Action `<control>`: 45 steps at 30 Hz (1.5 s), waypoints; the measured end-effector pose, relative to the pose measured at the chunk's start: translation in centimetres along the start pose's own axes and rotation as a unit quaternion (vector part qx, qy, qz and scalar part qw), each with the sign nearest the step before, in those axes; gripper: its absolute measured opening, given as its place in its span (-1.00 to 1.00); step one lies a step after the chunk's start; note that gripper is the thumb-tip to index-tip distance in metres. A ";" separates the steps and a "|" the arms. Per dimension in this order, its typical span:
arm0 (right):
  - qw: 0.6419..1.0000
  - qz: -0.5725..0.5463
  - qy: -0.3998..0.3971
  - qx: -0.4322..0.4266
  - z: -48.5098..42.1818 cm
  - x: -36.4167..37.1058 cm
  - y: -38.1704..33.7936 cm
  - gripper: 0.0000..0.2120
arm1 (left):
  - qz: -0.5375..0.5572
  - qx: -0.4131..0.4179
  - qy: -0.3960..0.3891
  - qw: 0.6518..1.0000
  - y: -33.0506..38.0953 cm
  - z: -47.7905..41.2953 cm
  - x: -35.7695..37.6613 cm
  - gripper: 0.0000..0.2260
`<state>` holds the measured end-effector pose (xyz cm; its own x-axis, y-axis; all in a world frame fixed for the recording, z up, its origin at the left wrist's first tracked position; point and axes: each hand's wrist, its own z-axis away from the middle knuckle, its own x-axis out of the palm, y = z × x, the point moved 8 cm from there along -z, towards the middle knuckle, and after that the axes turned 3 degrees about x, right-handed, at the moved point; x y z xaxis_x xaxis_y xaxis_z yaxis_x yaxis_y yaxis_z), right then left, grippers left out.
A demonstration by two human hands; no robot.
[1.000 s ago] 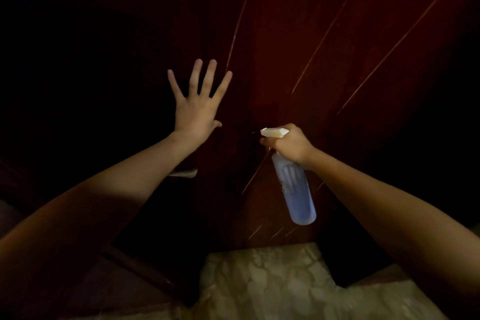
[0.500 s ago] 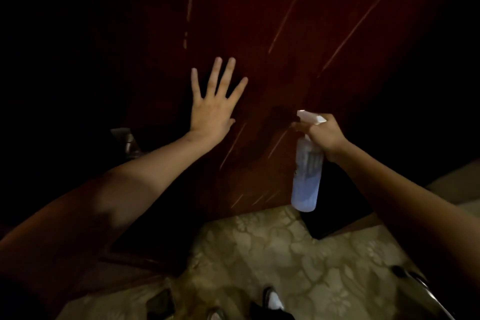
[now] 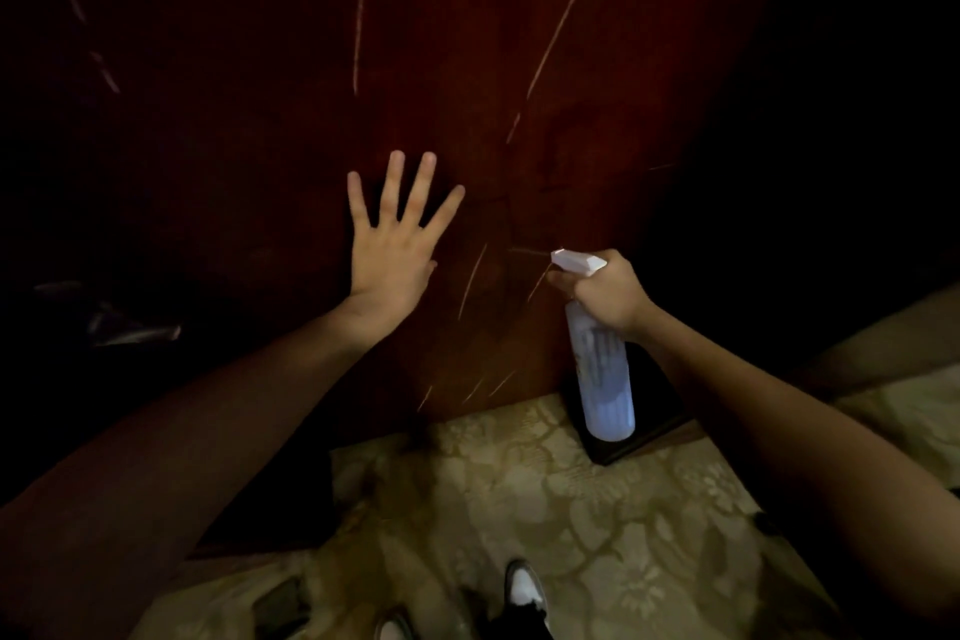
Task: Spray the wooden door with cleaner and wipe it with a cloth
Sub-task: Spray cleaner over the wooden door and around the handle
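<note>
The dark red-brown wooden door [image 3: 467, 68] fills the upper middle of the view, with thin pale lines running down it. My left hand [image 3: 392, 244] lies flat on the door, fingers straight and spread. My right hand [image 3: 605, 294] grips the neck of a translucent spray bottle [image 3: 602, 374] with a white nozzle [image 3: 574, 259] that points left at the door's lower part. The bottle hangs below my fist. A faint streak shows just off the nozzle tip. No cloth is in view.
A pale floral-patterned floor [image 3: 571, 509] lies below the door. My shoes [image 3: 524, 590] show at the bottom edge. A metal door handle [image 3: 130, 330] glints in the dark at the left. The right side is in deep shadow.
The view has dropped, showing more floor and my shoes. My right hand with the bottle moved right of the left hand and lower on the door. The left hand stays flat on the wood.
</note>
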<state>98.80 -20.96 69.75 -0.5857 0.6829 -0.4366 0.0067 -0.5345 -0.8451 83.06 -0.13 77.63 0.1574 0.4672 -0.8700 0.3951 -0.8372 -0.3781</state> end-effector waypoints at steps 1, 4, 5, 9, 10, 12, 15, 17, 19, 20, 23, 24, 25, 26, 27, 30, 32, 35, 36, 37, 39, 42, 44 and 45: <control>1.000 0.000 -0.003 0.001 -0.3 -0.1 0.4 -0.83 | 0.000 -0.001 0.001 1.000 0.1 0.0 0.2 0.04; 0.999 -0.016 -0.016 0.027 -0.8 0.1 1.9 -0.67 | 0.006 -0.002 0.005 1.000 0.5 0.4 0.6 0.01; 0.998 -0.018 -0.028 0.045 -0.7 0.4 2.4 -0.54 | 0.007 -0.003 0.002 1.000 0.6 0.7 0.7 0.00; 0.995 0.010 -0.081 0.057 -0.2 2.8 4.8 -0.55 | 0.038 -0.036 -0.019 0.998 0.5 3.1 3.0 -0.01; 0.995 0.026 -0.086 0.053 0.0 3.7 5.4 -0.64 | 0.057 -0.053 -0.020 0.997 0.4 4.0 3.8 -0.02; 0.992 0.072 -0.102 0.035 0.4 6.3 6.4 -0.76 | 0.130 -0.124 -0.018 0.984 -0.4 6.7 5.6 -0.05; 0.990 0.080 -0.114 0.031 0.8 10.4 8.2 -0.82 | 0.282 -0.260 -0.032 0.923 -1.7 11.6 9.1 -0.07; 0.991 0.048 -0.116 0.046 1.2 13.3 9.6 -0.85 | 0.371 -0.378 -0.048 0.847 -2.4 14.5 12.2 -0.03; 0.991 0.024 -0.114 0.071 1.1 16.1 11.5 -0.85 | 0.419 -0.514 -0.046 0.747 -2.9 17.2 15.4 0.07; 0.991 0.015 -0.110 0.074 1.0 17.3 12.4 -0.85 | 0.434 -0.568 -0.042 0.698 -2.9 18.2 16.7 0.12; 0.990 0.003 -0.112 0.085 -0.3 21.3 15.3 -0.87 | 0.467 -0.645 -0.025 0.604 -2.5 19.7 21.0 0.19; 0.990 0.005 -0.114 0.081 -0.8 22.6 16.1 -0.87 | 0.480 -0.649 -0.013 0.590 -2.4 19.9 22.5 0.21; 0.990 0.008 -0.117 0.076 -1.1 23.7 16.7 -0.87 | 0.494 -0.649 0.001 0.578 -2.5 20.2 23.7 0.23; 0.991 0.010 -0.118 0.068 -1.6 24.8 17.6 -0.86 | 0.507 -0.643 0.016 0.574 -2.6 20.5 25.2 0.26; 0.991 0.015 -0.118 0.058 -2.1 25.9 18.3 -0.85 | 0.517 -0.634 0.027 0.575 -2.9 20.8 26.6 0.29; 0.990 0.046 -0.127 0.026 -3.3 28.9 19.9 -0.85 | 0.512 -0.608 0.038 0.606 -3.7 22.2 29.6 0.37; 0.988 0.087 -0.124 -0.002 -4.3 30.6 20.8 -0.87 | 0.485 -0.581 0.043 0.653 -3.8 23.0 30.9 0.38; 0.977 0.168 -0.128 -0.018 -5.6 32.7 22.3 -0.80 | 0.470 -0.566 0.049 0.676 -3.1 23.5 32.4 0.34; 0.972 0.195 -0.134 -0.018 -5.8 33.4 23.1 -0.77 | 0.470 -0.567 0.048 0.675 -2.9 23.6 32.8 0.34; 0.966 0.219 -0.138 -0.018 -6.0 33.8 23.8 -0.73 | 0.461 -0.570 0.046 0.678 -2.8 23.7 33.3 0.35; 0.958 0.253 -0.135 -0.013 -6.1 33.8 25.1 -0.65 | 0.454 -0.572 0.040 0.682 -2.3 23.9 34.2 0.35; 0.965 0.229 -0.124 0.016 -6.3 32.1 26.9 -0.83 | 0.449 -0.576 0.033 0.683 -1.2 23.8 35.1 0.36; 0.976 0.188 -0.094 0.052 -6.6 29.5 28.5 -0.92 | 0.443 -0.588 0.026 0.676 0.0 23.5 35.5 0.39; 0.981 0.165 -0.075 0.071 -6.7 28.2 29.3 -0.94 | 0.441 -0.596 0.019 0.671 0.5 23.1 35.5 0.40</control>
<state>87.96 -14.02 30.67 -0.6829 0.3863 -0.6200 0.1086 -0.7856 -0.6091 67.99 9.44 39.27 0.8200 -0.0345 -0.5714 0.5721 0.0181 0.8200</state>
